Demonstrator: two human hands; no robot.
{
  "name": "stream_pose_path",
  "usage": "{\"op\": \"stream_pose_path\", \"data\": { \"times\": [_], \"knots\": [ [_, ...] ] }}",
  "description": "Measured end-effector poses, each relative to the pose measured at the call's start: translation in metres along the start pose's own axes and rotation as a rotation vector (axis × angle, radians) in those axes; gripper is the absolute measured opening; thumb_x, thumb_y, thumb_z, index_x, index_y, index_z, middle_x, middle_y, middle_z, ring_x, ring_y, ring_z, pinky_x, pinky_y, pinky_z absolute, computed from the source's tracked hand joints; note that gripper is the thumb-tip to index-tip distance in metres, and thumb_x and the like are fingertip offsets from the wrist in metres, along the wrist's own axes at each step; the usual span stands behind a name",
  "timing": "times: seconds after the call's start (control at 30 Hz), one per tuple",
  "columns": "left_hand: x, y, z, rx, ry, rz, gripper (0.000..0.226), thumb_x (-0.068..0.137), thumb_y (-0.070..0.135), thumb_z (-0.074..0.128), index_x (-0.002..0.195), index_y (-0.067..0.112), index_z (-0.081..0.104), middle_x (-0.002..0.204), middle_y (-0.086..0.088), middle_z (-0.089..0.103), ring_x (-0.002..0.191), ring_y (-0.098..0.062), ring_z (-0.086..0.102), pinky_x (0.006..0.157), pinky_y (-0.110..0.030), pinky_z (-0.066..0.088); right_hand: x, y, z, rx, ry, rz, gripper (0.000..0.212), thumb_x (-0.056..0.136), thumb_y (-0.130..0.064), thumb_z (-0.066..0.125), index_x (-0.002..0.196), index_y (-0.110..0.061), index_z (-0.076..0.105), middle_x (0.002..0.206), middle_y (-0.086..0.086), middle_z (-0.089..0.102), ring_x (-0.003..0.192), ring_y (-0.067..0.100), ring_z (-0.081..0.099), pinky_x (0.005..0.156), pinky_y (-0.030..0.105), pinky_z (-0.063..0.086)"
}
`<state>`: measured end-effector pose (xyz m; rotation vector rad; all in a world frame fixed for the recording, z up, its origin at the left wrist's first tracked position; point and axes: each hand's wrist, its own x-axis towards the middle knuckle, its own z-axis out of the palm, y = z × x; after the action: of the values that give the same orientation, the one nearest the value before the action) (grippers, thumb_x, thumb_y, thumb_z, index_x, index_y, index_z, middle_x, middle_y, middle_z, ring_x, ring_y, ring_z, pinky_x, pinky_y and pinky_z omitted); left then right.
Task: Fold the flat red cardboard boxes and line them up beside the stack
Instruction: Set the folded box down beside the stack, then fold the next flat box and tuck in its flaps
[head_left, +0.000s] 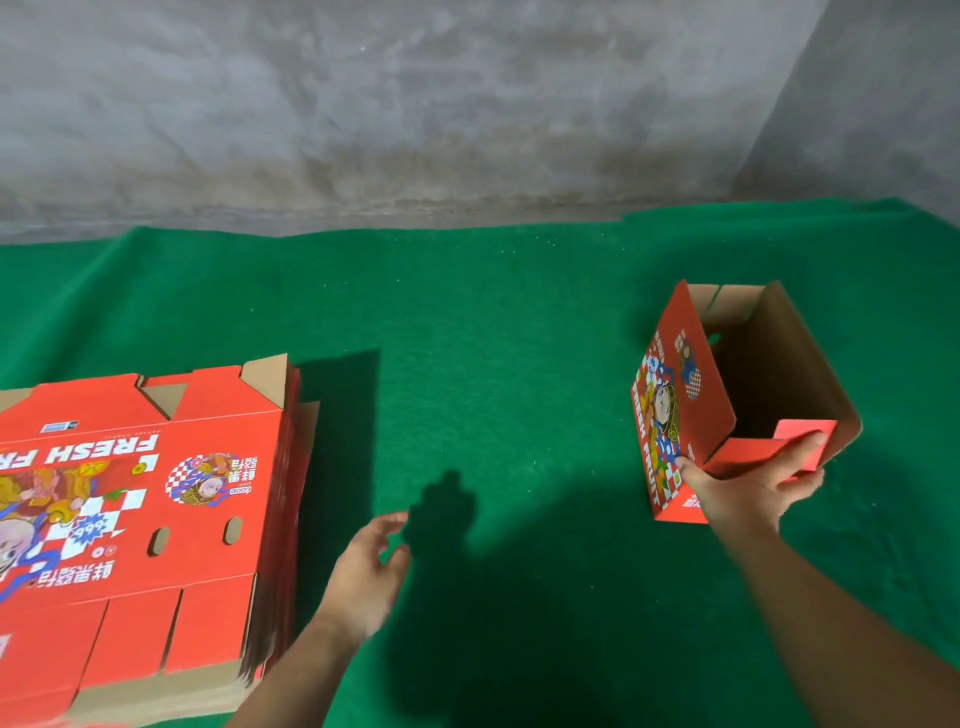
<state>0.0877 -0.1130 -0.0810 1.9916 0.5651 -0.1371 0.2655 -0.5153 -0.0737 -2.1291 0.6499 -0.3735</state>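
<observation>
Right-hand fingers (795, 452) curled on folded box (685, 395), left fingers (387, 525) loose beside "FRESH"-printed stack (156, 499).

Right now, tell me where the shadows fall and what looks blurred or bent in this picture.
Head view: hard light casts dark shadows on the green cloth, right of the flat stack and under the left hand; the stack's near edge is smeared; the wide lens bows the cloth's far edge; the folded box in the right hand is sharp.

left hand (366, 577) | right hand (748, 486) | both forearms bare, sleeveless
</observation>
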Motion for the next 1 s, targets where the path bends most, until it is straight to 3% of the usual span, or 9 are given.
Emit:
{"op": "stream_pose_path", "data": {
  "times": [0.1, 0.2, 0.27, 0.47, 0.53, 0.63, 0.73, 0.8, 1.0],
  "knots": [
    [-0.005, 0.005, 0.002, -0.003, 0.007, 0.028, 0.039, 0.101, 0.002, 0.059, 0.138, 0.015, 0.061, 0.141, -0.002, 0.062, 0.132, -0.023, 0.058, 0.113, -0.026, 0.039, -0.019, 0.001, 0.007, 0.117, 0.019, 0.115, 0.159, 0.054, -0.042, 0.1, 0.152, -0.047, -0.025, 0.163, 0.022, -0.03, 0.155, 0.047, 0.0, 0.124, 0.053, 0.019],
    [-0.009, 0.016, -0.004, -0.031, 0.069, 0.093, 0.038, 0.1, 0.001, 0.061, 0.133, 0.02, 0.062, 0.137, 0.001, 0.063, 0.131, -0.019, 0.058, 0.111, -0.02, 0.035, -0.072, -0.011, 0.034, 0.137, 0.055, 0.329, 0.139, 0.069, -0.048, 0.09, 0.159, -0.038, -0.015, 0.168, 0.02, -0.014, 0.149, 0.054, 0.019, 0.119, 0.058, 0.027],
    [-0.012, 0.024, -0.017, -0.042, 0.142, 0.178, 0.039, 0.099, 0.0, 0.061, 0.129, 0.025, 0.061, 0.133, 0.003, 0.064, 0.129, -0.016, 0.059, 0.115, -0.023, 0.037, -0.128, -0.024, 0.059, 0.091, -0.031, 0.242, 0.121, 0.079, -0.044, 0.081, 0.162, -0.028, -0.007, 0.166, 0.025, 0.004, 0.141, 0.057, 0.029, 0.116, 0.06, 0.03],
    [-0.024, 0.026, -0.109, 0.023, 0.436, 0.423, 0.033, 0.098, 0.023, 0.056, 0.13, 0.025, 0.065, 0.13, 0.014, 0.066, 0.116, -0.003, 0.063, 0.109, -0.025, 0.044, -0.29, -0.109, 0.124, 0.18, -0.978, -0.228, 0.1, 0.091, -0.017, 0.071, 0.163, -0.026, 0.002, 0.168, 0.008, 0.013, 0.154, 0.019, 0.021, 0.127, 0.043, 0.021],
    [-0.025, 0.004, -0.147, 0.27, 0.519, 0.332, 0.04, 0.095, 0.033, 0.054, 0.133, 0.026, 0.065, 0.135, 0.006, 0.066, 0.119, -0.02, 0.063, 0.111, -0.04, 0.045, -0.329, -0.146, 0.137, 0.166, -1.199, -0.308, 0.091, 0.093, -0.025, 0.067, 0.162, -0.033, 0.008, 0.163, -0.001, 0.024, 0.146, 0.011, 0.036, 0.121, 0.037, 0.033],
    [-0.032, -0.036, -0.178, 0.613, 0.458, -0.088, 0.05, 0.102, 0.049, 0.05, 0.15, 0.035, 0.051, 0.163, -0.004, 0.041, 0.15, -0.044, 0.032, 0.125, -0.058, 0.019, -0.373, -0.188, 0.148, 0.144, -1.387, -0.271, 0.075, 0.096, -0.031, 0.064, 0.158, -0.034, 0.022, 0.144, -0.008, 0.041, 0.127, 0.003, 0.054, 0.105, 0.021, 0.044],
    [-0.037, -0.059, -0.155, 0.712, 0.266, -0.13, 0.063, 0.108, 0.052, 0.033, 0.166, 0.031, 0.022, 0.175, -0.007, 0.01, 0.154, -0.051, 0.01, 0.126, -0.057, 0.013, -0.39, -0.199, 0.153, 0.052, -1.251, -0.206, 0.058, 0.096, -0.029, 0.063, 0.148, -0.027, 0.038, 0.139, 0.005, 0.043, 0.121, 0.022, 0.057, 0.106, 0.036, 0.048],
    [-0.043, -0.061, -0.136, 0.744, 0.28, -0.095, 0.065, 0.108, 0.051, 0.025, 0.168, 0.031, 0.01, 0.176, -0.007, 0.0, 0.155, -0.053, 0.0, 0.127, -0.057, 0.007, -0.394, -0.198, 0.156, 0.15, -1.182, -0.058, 0.054, 0.097, -0.021, 0.063, 0.144, -0.024, 0.037, 0.134, 0.005, 0.055, 0.114, 0.023, 0.062, 0.103, 0.039, 0.051],
    [-0.068, -0.032, -0.084, 0.761, 0.106, 0.108, 0.079, 0.091, 0.06, 0.017, 0.166, 0.037, 0.012, 0.175, -0.007, 0.003, 0.157, -0.052, -0.003, 0.128, -0.055, 0.004, -0.344, -0.165, 0.14, 0.184, -0.968, 0.076, 0.022, 0.103, -0.033, 0.059, 0.116, -0.015, 0.061, 0.108, 0.01, 0.073, 0.092, 0.027, 0.071, 0.087, 0.044, 0.059]
  ]
}}
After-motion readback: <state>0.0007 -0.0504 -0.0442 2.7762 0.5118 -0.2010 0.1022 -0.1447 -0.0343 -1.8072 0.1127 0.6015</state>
